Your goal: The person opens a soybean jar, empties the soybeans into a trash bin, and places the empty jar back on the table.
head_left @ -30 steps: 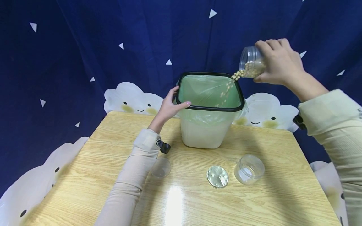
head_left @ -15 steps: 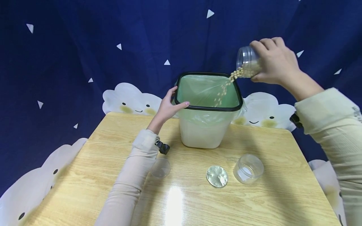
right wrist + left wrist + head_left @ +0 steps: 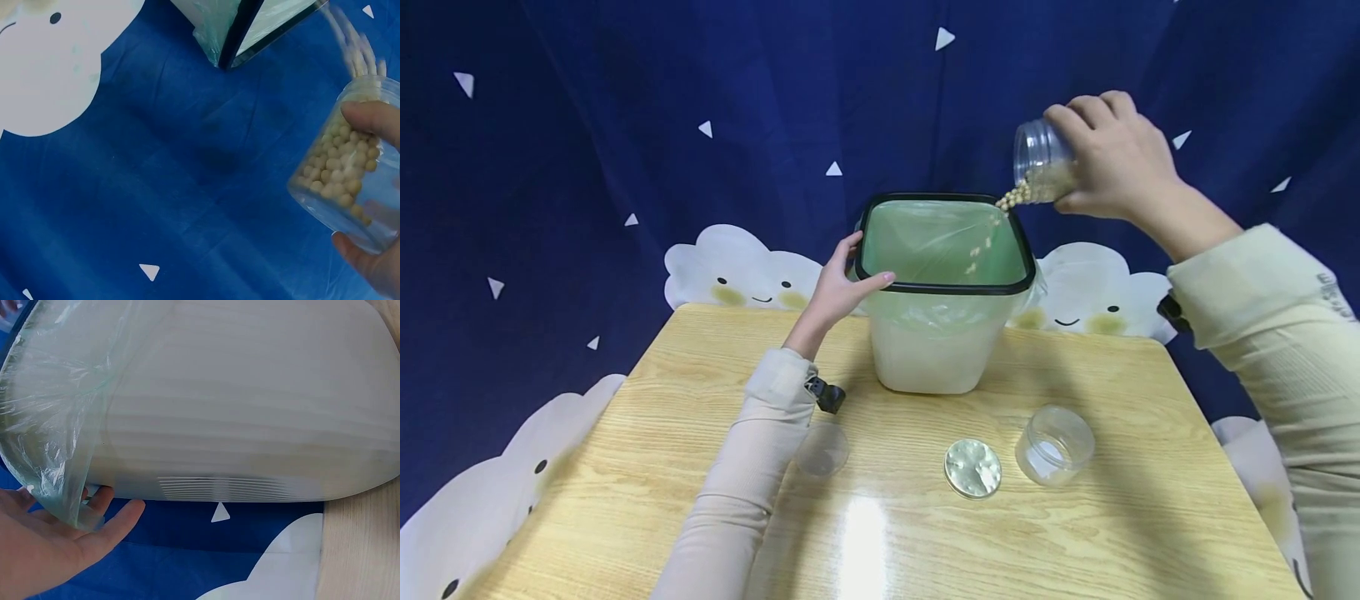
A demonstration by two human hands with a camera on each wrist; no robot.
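Right wrist view, beans (image 3: 340, 172) inside jar (image 3: 350, 169), head view blurs them

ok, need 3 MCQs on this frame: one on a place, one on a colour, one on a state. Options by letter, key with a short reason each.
1. Where does the left hand rest?
A. on the bin's rim
B. on the lid
C. flat on the table

2. What colour is the liner in the bin?
A. black
B. pale green
C. red

3. What state is the jar of beans in the right hand in?
A. upright and capped
C. tilted, open, beans falling out
B. lying on the table

Key:
1 A: its fingers curl over the black rim on the bin's left side.
2 B: the head view shows a pale green bag inside the black rim.
3 C: its mouth points down toward the bin and beans trail from it.
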